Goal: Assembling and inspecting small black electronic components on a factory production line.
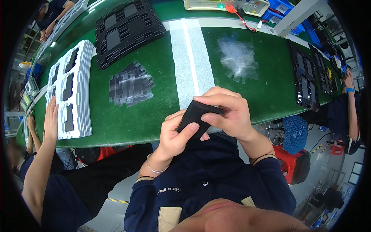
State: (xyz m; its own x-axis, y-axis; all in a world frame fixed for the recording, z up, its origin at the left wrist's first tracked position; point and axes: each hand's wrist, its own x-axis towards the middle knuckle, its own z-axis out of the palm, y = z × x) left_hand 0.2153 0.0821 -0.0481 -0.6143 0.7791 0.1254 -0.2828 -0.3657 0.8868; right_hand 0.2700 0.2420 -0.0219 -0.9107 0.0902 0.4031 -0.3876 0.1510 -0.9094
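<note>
A flat black rectangular piece (198, 116) is held between my two hands, tilted, just over the near edge of the green table. My left hand (176, 133) grips its lower left side, thumb pressed on its face. At its upper right, my right hand (230, 110) pinches the edge with thumb and fingers. What lies under the piece is hidden. Beyond my hands, a white paper strip (192, 58) runs across the table. To its left lies a pile of dark-striped clear film pieces (131, 85); to its right, a heap of clear film pieces (237, 58).
A black tray stack (129, 31) sits at the back left, beside a white tray stack (87, 96) with dark parts. A co-worker's hand (51, 118) touches the white trays. Black trays (303, 75) lie at the right. A test instrument (228, 5) with leads stands at the back.
</note>
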